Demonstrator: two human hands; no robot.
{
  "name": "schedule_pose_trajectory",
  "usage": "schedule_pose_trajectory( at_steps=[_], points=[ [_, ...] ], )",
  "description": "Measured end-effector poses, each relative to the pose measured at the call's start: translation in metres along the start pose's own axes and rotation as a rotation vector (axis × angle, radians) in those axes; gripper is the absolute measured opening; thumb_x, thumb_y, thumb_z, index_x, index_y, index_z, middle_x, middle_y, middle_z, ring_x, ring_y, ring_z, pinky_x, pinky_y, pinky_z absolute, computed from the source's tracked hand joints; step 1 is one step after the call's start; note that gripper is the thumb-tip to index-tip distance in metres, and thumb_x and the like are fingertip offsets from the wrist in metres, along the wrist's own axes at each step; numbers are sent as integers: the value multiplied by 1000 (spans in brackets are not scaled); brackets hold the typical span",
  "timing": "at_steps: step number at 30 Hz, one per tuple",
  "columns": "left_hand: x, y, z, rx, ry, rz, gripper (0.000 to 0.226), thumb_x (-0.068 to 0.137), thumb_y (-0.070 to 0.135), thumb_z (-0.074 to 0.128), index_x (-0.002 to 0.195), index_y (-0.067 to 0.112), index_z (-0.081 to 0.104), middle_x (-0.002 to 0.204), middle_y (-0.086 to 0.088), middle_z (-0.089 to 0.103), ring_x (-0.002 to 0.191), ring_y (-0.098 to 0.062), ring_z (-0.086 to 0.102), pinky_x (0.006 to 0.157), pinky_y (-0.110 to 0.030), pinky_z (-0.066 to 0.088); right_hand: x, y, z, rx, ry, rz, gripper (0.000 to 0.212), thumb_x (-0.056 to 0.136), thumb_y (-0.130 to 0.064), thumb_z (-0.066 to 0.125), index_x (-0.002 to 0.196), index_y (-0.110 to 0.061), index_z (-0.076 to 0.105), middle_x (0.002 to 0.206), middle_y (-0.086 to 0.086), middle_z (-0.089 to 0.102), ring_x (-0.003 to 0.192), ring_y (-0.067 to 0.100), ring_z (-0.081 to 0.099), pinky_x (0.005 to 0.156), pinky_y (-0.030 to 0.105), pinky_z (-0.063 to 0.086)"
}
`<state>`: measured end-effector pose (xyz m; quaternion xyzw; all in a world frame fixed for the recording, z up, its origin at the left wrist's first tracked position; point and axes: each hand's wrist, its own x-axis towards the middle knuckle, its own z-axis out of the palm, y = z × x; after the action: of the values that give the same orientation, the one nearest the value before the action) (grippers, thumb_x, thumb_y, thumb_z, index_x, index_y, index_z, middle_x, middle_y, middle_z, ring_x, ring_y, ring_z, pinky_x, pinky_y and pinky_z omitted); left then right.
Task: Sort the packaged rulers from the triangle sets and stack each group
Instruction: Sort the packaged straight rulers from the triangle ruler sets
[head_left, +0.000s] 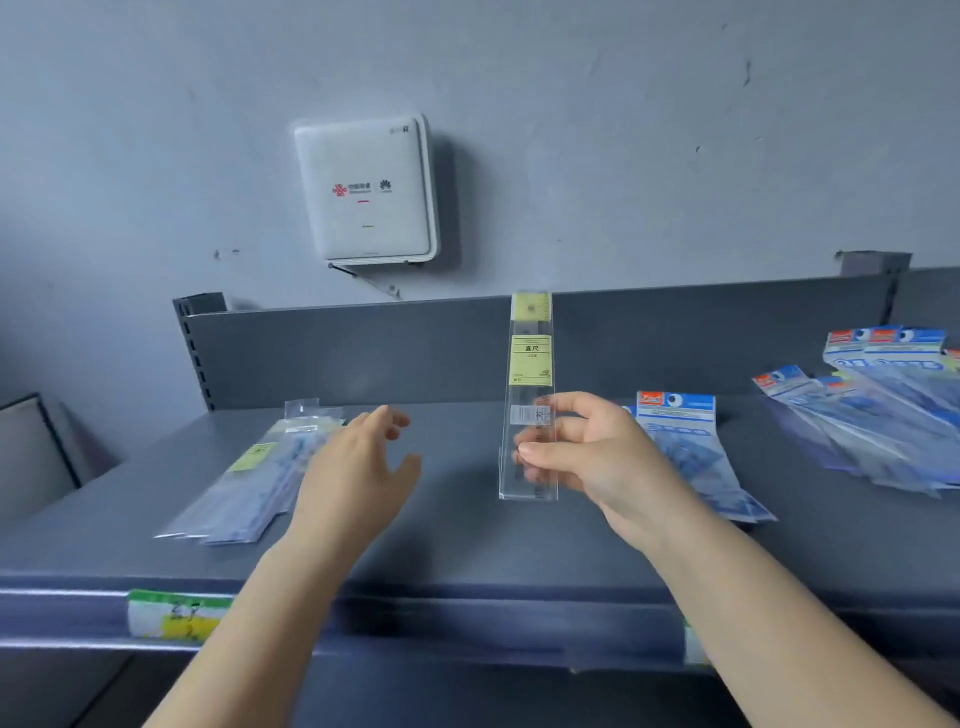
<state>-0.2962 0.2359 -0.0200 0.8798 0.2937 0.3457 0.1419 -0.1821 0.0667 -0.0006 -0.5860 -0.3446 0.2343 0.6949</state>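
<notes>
Fingers: the right hand (597, 457) pinches a packaged ruler, thumb in front and curled fingertips (561, 410) at its right edge; the left hand (358, 467) holds nothing, its fingers loosely spread and slightly bent.
Held item: a clear plastic ruler in a glossy transparent sleeve with pale yellow paper labels (530, 395), long and narrow, stands nearly upright in the air above the middle of the shelf, gripped in its lower half.
Left hand position: it hovers over the shelf, just right of the left stack; I cannot tell whether it touches it.
Left stack: a fanned pile of slim clear ruler packets with yellow-green labels (244, 483) lies flat on the left part of the shelf, angled toward the back.
Centre-right packet: a flat plastic triangle-set pack with a blue and white card header (685, 447) lies just behind the right hand, partly hidden by it.
Right pile: more overlapping blue-headed triangle-set packs (872, 415), shiny and crinkled, lie at the far right.
Surface: a smooth matt grey metal shelf (467, 545) with a low back panel and a price label strip (176, 613) on its front edge.
Wall: a white rounded-square plastic router box (366, 189) hangs on scuffed grey paint.
</notes>
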Motion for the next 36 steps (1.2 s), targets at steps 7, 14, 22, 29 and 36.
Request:
schedule_pose_trajectory(
  at_steps=[7, 14, 22, 29, 36],
  points=[
    [17, -103, -57, 279, 54, -21, 35, 89, 28, 54, 123, 20, 53, 122, 0, 60, 111, -26, 52, 90, -36, 40, 28, 9, 116, -67, -125, 37, 41, 77, 10, 66, 111, -7, 51, 78, 3, 66, 67, 18, 63, 72, 30, 55],
    [19, -162, -94, 506, 24, -36, 41, 92, 34, 47, 131, 22, 44, 127, 1, 56, 117, -24, 49, 92, -35, 38, 52, 7, 199, -75, -156, -22, 50, 78, 5, 68, 120, -10, 43, 78, 1, 65, 61, 12, 62, 60, 17, 53],
    [22, -174, -100, 559, 21, -4, 41, 92, 35, 46, 130, 21, 45, 127, 1, 55, 115, -24, 50, 90, -34, 39, 61, 20, 211, -964, -151, -37, 70, 85, -44, 60, 136, -8, 28, 135, 6, 45, 118, 22, 49, 88, 28, 41],
    [34, -119, -66, 496, 3, 155, 37, 93, 37, 44, 127, 23, 46, 123, 4, 55, 115, -22, 49, 88, -31, 38, 40, 7, 152, -1487, 20, -384, 36, 94, -37, 43, 124, -17, 44, 122, -1, 48, 114, 21, 45, 79, 30, 35],
    [39, -23, -18, 427, -10, 359, 33, 92, 35, 44, 120, 20, 50, 117, 3, 57, 109, -23, 51, 86, -32, 37, 20, 1, 59, -1647, 198, -359, 31, 94, -37, 42, 118, -18, 45, 118, 0, 48, 112, 23, 43, 87, 33, 34]
  ],
)
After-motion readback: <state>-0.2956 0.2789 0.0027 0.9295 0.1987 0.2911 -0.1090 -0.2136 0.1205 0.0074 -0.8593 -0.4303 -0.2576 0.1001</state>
